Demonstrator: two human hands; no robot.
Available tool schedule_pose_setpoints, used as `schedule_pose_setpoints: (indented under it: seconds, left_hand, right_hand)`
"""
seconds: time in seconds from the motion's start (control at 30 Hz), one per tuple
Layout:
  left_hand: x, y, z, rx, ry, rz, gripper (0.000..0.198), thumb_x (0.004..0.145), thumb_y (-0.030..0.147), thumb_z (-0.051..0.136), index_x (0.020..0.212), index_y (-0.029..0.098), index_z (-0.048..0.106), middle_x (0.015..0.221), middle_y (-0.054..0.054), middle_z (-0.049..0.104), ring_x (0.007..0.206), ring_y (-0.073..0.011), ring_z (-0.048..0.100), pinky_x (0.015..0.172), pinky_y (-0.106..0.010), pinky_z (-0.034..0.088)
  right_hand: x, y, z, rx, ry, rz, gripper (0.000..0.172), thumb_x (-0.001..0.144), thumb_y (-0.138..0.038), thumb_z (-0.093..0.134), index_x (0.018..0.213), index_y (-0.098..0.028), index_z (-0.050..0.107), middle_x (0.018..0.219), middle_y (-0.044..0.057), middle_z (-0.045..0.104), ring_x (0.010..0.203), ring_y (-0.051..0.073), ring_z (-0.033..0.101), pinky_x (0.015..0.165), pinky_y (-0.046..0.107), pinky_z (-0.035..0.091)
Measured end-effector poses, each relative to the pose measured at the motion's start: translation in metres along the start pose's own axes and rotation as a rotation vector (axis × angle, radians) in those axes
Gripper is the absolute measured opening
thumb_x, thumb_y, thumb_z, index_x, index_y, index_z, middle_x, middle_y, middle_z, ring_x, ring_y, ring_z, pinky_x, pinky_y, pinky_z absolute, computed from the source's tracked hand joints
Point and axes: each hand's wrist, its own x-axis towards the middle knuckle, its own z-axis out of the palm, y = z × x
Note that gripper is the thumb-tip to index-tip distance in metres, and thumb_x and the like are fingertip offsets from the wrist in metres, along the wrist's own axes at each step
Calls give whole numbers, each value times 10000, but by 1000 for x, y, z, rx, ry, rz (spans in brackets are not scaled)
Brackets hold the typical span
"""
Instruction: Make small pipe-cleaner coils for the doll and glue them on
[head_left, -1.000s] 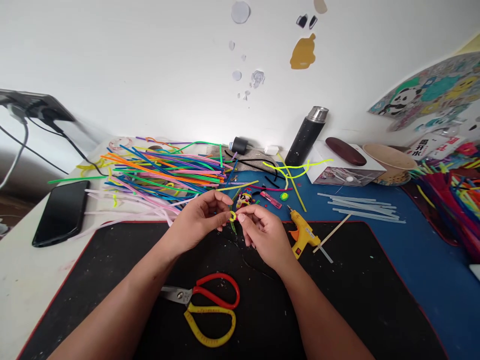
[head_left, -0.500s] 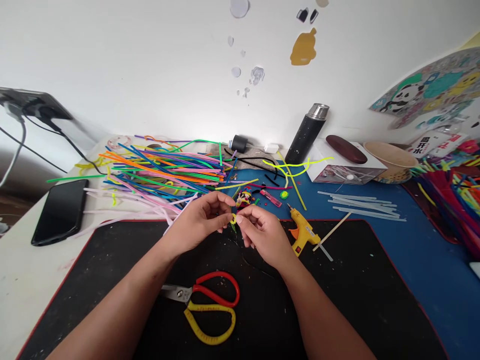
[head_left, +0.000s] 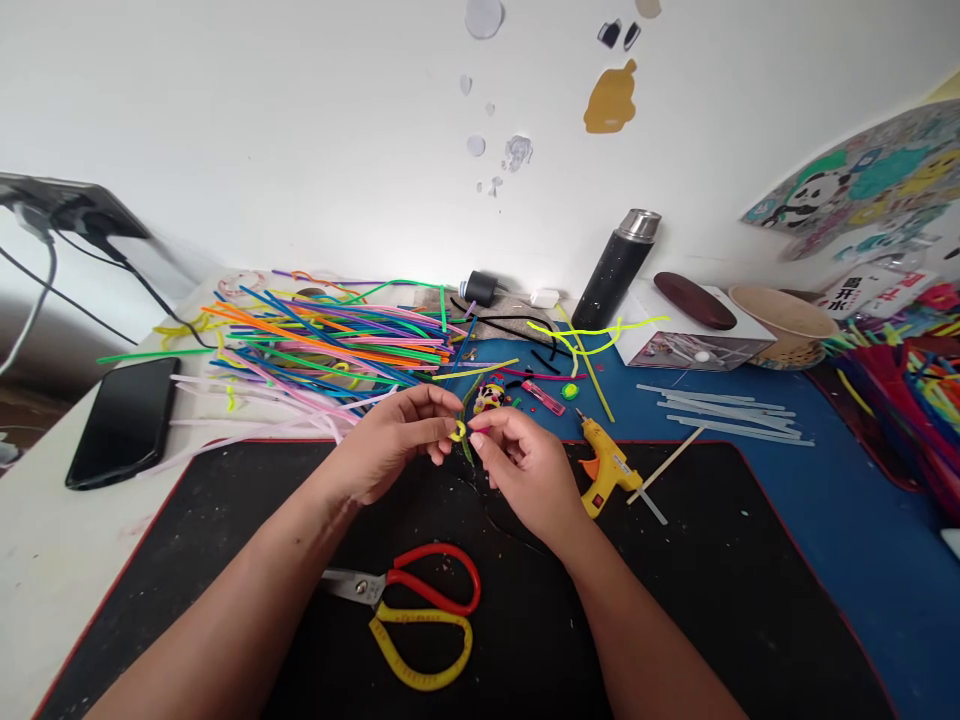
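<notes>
Between the thumb and fingertips of my left hand (head_left: 397, 440) is a small yellow pipe cleaner ring (head_left: 457, 431). My right hand (head_left: 521, 465) is just right of the ring, thumb and forefinger pinched together. A speck of dark pink shows at those fingertips, too small to name. Behind the hands stands a small colourful figure (head_left: 490, 394), partly hidden. Scissors (head_left: 424, 615) with one red and one yellow handle lie on the black mat (head_left: 675, 620) below my hands. To the right, a yellow glue gun (head_left: 609, 468) rests on its side.
A heap of coloured pipe cleaners (head_left: 337, 335) spreads at the back left, near a black phone (head_left: 124, 422). Clear glue sticks (head_left: 724, 412) lie at the right. A black flask (head_left: 616, 270), a box (head_left: 690, 340) and a bowl (head_left: 784, 325) stand along the wall.
My hands have drawn slightly apart. The yellow ring has moved a little left with my left hand, away from my right fingertips.
</notes>
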Motion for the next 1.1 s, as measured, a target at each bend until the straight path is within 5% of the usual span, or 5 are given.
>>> schedule_pose_setpoints:
  seconds: [0.3, 0.67, 1.1]
  left_hand:
    - [0, -5, 0, -32, -37, -69, 295, 707, 229, 926, 932, 147, 753, 761, -1, 700, 574, -98, 622, 561, -207, 522]
    - [-1, -3, 2, 21, -117, -30, 359, 733, 334, 972, 982, 143, 797, 838, -42, 751, 730, -146, 706, 656, -223, 590]
    - [-1, -5, 1, 149, -96, 66, 325, 808, 458, 900, 867, 163, 778, 786, -27, 705, 720, -155, 673, 646, -244, 563]
  right_hand:
    - [-3, -2, 2, -273, 5, -176, 111, 977, -256, 623, 1020, -229, 722, 716, -10, 642, 588, 144, 559, 569, 266, 436]
    - [1, -4, -2, 179, 10, 58, 231, 963, -443, 692, 947, -214, 667, 613, -47, 580, 480, 120, 531, 464, 238, 439]
    - [1, -5, -2, 209, -25, 103, 285, 951, -488, 706, 946, -206, 666, 573, -60, 578, 450, 109, 521, 451, 228, 433]
